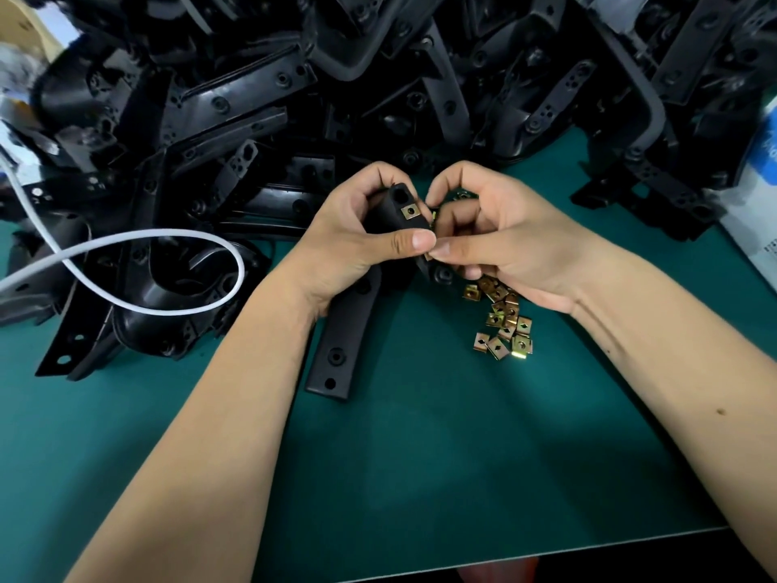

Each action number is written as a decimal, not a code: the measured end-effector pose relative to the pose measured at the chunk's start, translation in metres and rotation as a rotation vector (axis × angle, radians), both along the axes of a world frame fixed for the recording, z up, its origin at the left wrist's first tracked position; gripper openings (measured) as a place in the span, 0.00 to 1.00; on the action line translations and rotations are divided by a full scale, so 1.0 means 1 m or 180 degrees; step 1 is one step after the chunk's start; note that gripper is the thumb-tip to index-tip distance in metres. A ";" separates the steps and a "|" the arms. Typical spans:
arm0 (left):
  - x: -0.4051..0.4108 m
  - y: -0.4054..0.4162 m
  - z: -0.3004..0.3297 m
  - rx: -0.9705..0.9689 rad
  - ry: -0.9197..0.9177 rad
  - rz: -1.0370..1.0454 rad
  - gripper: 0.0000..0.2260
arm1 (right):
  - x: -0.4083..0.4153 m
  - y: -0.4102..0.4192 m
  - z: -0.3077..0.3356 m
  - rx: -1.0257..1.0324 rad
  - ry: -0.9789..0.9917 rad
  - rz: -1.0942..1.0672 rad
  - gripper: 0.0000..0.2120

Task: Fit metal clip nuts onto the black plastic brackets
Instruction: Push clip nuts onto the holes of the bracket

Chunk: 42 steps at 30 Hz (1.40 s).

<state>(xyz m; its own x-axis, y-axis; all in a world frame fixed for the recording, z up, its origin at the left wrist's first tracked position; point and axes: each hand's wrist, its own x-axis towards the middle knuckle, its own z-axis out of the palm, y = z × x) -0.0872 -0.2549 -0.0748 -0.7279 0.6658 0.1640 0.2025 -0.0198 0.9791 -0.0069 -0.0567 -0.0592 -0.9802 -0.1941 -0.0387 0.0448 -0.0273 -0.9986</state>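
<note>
At the centre of the frame one black plastic bracket [349, 330] is held up off the green mat [420, 456]; its long arm runs down toward lower centre, showing three holes along that arm, and its upper end sits between the two hands; one metal clip nut [410, 211] is already seated on that upper end, its threaded hole facing the camera. The left hand [357, 237] grasps the bracket's upper part, fingers curled over the top and thumb pressed across the front; the right hand [496, 241] pinches a second clip nut [428, 256] between thumb and forefinger at the bracket's edge, just touching the left thumb; that nut is mostly hidden, only a sliver of brass colour showing; more brass shows inside the curled right fingers, too hidden to count.

Below the right hand, right of centre, lies a loose pile of clip nuts [504, 319] on the mat; about fifteen can be made out, overlapping.

Across the whole upper half a heap of black brackets [252, 98] is stacked, far too many and too tangled to count; a white cable [168, 235] loops over the heap at the left. At the right edge stands a white and blue box [757, 204]; its printing is too blurred to read.
</note>
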 end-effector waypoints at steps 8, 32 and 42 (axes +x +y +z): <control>0.009 0.019 -0.003 0.0593 0.0068 0.1226 0.15 | -0.004 -0.005 -0.006 0.1112 0.0472 -0.0985 0.06; -0.001 -0.004 -0.001 0.0017 -0.0029 0.0652 0.07 | 0.006 -0.003 -0.001 0.2312 0.1076 -0.0937 0.04; 0.002 0.003 0.004 0.0172 0.0094 0.1002 0.06 | 0.002 -0.006 0.002 0.2049 0.0913 -0.1112 0.09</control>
